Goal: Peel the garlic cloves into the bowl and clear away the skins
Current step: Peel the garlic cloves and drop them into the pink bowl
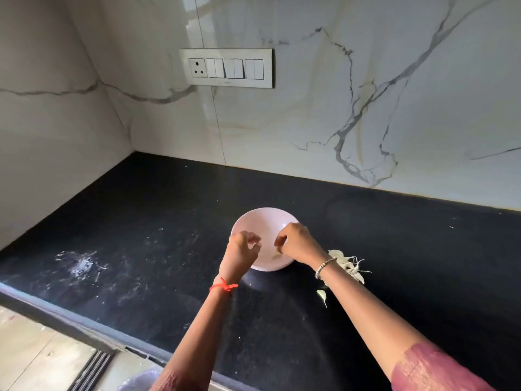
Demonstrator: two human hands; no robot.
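Black counter [141, 221] under marble walls [338, 94], switch plate [226, 68] at 12 o'clock. Left hand [242, 246] and right hand [298, 244] curl over the pink bowl [265, 218]; whether either pinches anything cannot be told. Garlic skins [349, 263] lie at the bowl's 4 o'clock.

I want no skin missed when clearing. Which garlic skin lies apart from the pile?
The lone pale skin on the black counter, just nearer the person than the pile beside the bowl; the others lie heaped together.

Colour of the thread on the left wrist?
Red. The thread shows best in the head view.
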